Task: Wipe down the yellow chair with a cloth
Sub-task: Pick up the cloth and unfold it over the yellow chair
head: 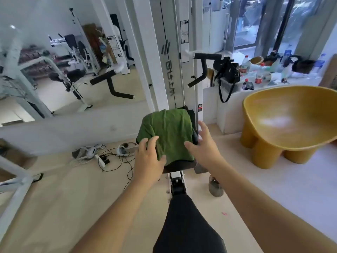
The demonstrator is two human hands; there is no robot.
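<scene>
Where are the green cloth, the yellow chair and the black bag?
green cloth (167, 132), head view, middle of the draped top.
yellow chair (291, 121), head view, inside of the seat bowl.
black bag (230, 72), head view, bag body.

Single head-worn wide view, looking forward and down, close over both forearms, gym floor below

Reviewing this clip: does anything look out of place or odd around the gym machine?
Yes. The green cloth is draped over the machine's black seat pad, an odd resting place. White headset-like devices and tangled black cables lie loose on the floor to its left. The yellow chair looks upright and undamaged.
</scene>
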